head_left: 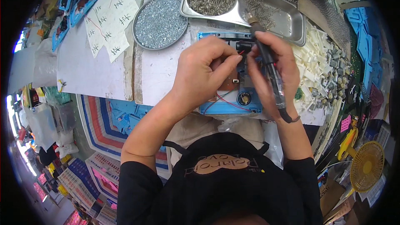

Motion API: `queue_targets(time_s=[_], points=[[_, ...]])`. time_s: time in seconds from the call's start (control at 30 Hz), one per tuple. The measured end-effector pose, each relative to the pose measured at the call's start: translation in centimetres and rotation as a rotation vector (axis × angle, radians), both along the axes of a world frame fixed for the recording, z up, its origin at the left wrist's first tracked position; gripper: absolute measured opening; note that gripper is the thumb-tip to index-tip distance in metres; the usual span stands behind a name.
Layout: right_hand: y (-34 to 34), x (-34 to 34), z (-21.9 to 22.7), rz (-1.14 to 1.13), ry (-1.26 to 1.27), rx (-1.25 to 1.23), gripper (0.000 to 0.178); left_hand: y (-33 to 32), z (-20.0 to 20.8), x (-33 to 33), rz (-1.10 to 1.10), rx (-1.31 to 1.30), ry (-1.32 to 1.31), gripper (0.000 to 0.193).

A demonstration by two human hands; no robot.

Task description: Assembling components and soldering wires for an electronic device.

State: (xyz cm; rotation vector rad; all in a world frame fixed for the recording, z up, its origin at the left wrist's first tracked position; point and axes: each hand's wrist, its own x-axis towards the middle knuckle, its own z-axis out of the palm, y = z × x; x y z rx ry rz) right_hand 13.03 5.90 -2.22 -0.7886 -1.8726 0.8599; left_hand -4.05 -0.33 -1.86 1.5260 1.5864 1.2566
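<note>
A blue plastic case (223, 107) lies before me, with a brown circuit board (228, 84), a round speaker (245, 98) and red wires in it. Over its far part, my left hand (208, 64) has thumb and forefinger pinched together. A small red bit shows at those fingertips; what they grip is too small to make out. My right hand (277, 58) is closed around an electric screwdriver (268, 64) with a black and see-through body. Its brass-coloured end points away from me, towards the metal tray. Beside the left fingertips sits a black cylinder (243, 46), partly covered by my hands.
A round dish (160, 23) of small silver screws stands at the far left. A compartmented metal tray (246, 16) holds more small metal parts. White plastic pieces (312, 66) are heaped on the right. Marked paper (111, 21) and blue frames (85, 2) lie far left.
</note>
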Motion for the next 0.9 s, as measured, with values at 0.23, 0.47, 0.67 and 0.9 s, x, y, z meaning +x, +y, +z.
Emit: queue_targets(time_s=[0.23, 0.47, 0.67, 0.9], points=[[-0.2, 5.3, 1.8, 0.071, 0.055, 0.004, 0.038, 0.2, 0.1, 0.2, 0.032, 0.009, 0.254, 0.012], [-0.6, 7.0, 1.6, 0.161, -0.011, 0.005, 0.034, 0.3, -0.4, 0.2, 0.068, 0.076, 0.283, 0.011], [-0.4, 6.4, 1.0, 0.240, -0.038, 0.084, 0.031, 0.2, -0.5, 0.1, 0.090, 0.068, 0.254, 0.010], [-0.4, 6.2, 0.9, 0.250, -0.089, 0.108, 0.033, 0.2, -0.7, 0.1, 0.092, 0.081, 0.264, 0.010]])
